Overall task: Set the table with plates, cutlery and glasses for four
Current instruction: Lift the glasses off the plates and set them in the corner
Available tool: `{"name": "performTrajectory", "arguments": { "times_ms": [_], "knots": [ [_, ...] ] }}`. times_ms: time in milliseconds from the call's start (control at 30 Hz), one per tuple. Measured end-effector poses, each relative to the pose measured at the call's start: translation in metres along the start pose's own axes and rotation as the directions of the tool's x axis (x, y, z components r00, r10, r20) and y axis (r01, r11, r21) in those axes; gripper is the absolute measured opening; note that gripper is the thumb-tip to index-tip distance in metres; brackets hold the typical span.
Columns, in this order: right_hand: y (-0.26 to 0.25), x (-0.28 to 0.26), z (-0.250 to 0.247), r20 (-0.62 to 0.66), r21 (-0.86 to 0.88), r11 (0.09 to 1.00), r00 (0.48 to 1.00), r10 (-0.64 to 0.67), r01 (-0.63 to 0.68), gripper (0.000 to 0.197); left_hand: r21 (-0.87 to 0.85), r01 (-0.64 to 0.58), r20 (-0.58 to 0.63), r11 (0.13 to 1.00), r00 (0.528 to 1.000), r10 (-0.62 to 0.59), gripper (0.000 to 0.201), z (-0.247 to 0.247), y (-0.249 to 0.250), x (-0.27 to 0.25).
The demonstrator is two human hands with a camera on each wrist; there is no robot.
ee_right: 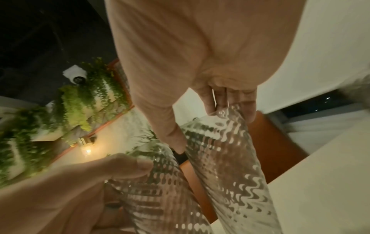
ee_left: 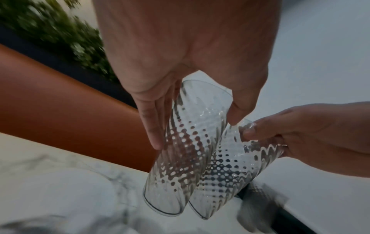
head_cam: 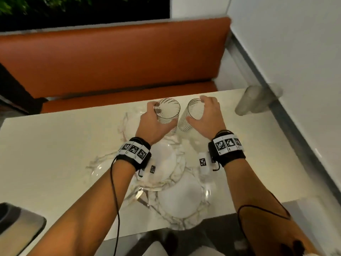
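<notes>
Each hand carries one ribbed tumbler over the far middle of the marble table point(head_cam: 55, 145), and the two glasses lean toward each other so their lower ends nearly meet (whether they actually touch I cannot tell). The left hand point(head_cam: 151, 126) has its fingers curled round the upper part of the left glass point(head_cam: 167, 113), thumb on the right side and fingers down the left, as the left wrist view shows. The right hand point(head_cam: 206, 117) wraps the right glass point(head_cam: 188, 117) the same way, fingertips over the rim end and thumb pressed on the near wall. Gripping high on the wall, close to the rim, probably keeps the bases free for setting down, and taking a pair at once would save a trip.

Both glasses are clear, tall and straight-sided, with a wavy ribbed pattern that breaks the background into dots and zigzags; a thin dark line edges each rim. They look thin and slippery, so I would judge a knock between them the main risk.

Below the wrists white plates point(head_cam: 179, 198) lie clustered on the near middle of the table, not yet spread to four places. An orange bench point(head_cam: 110, 61) runs along the far side.
</notes>
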State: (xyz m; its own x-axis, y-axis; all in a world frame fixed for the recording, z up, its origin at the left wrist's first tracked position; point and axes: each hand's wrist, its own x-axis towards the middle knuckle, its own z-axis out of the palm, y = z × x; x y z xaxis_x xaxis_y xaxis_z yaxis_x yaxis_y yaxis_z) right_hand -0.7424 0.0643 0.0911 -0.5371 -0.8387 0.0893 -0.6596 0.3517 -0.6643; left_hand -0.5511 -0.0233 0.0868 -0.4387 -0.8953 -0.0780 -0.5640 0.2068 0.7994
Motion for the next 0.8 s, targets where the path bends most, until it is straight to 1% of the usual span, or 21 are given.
{"name": "performTrajectory", "arguments": {
  "times_ms": [100, 233, 400, 467, 600, 733, 800],
  "knots": [
    [0.063, 0.005, -0.04, -0.023, -0.04, 0.995, 0.996, 0.088, -0.089, 0.082, -0.003, -0.009, 0.074, 1.0, 0.997, 0.009, 0.09, 0.066, 0.035, 0.011],
    [0.14, 0.006, -0.077, -0.031, -0.081, 0.973, 0.976, 0.215, -0.217, 0.084, 0.009, -0.03, 0.155, 0.999, 0.988, 0.028, 0.09, 0.146, 0.073, 0.02],
    [0.21, 0.011, -0.11, -0.062, -0.127, 0.939, 0.947, 0.315, -0.321, 0.085, 0.023, -0.036, 0.234, 0.999, 0.972, 0.029, 0.089, 0.217, 0.105, 0.025],
    [0.232, 0.014, -0.119, -0.067, -0.143, 0.932, 0.943, 0.326, -0.333, 0.085, 0.027, -0.027, 0.254, 0.999, 0.967, 0.019, 0.089, 0.241, 0.115, 0.027],
    [0.259, 0.028, -0.134, -0.081, -0.17, 0.93, 0.945, 0.318, -0.327, 0.08, 0.037, -0.036, 0.291, 0.999, 0.956, 0.023, 0.09, 0.278, 0.128, 0.037],
    [0.277, 0.048, -0.15, -0.124, -0.184, 0.924, 0.94, 0.318, -0.336, 0.087, 0.048, -0.022, 0.302, 0.999, 0.953, 0.006, 0.092, 0.306, 0.141, 0.048],
    [0.284, 0.057, -0.156, -0.151, -0.242, 0.914, 0.943, 0.297, -0.326, 0.086, 0.049, -0.006, 0.297, 0.999, 0.955, -0.009, 0.092, 0.317, 0.147, 0.054]
  ]
}}
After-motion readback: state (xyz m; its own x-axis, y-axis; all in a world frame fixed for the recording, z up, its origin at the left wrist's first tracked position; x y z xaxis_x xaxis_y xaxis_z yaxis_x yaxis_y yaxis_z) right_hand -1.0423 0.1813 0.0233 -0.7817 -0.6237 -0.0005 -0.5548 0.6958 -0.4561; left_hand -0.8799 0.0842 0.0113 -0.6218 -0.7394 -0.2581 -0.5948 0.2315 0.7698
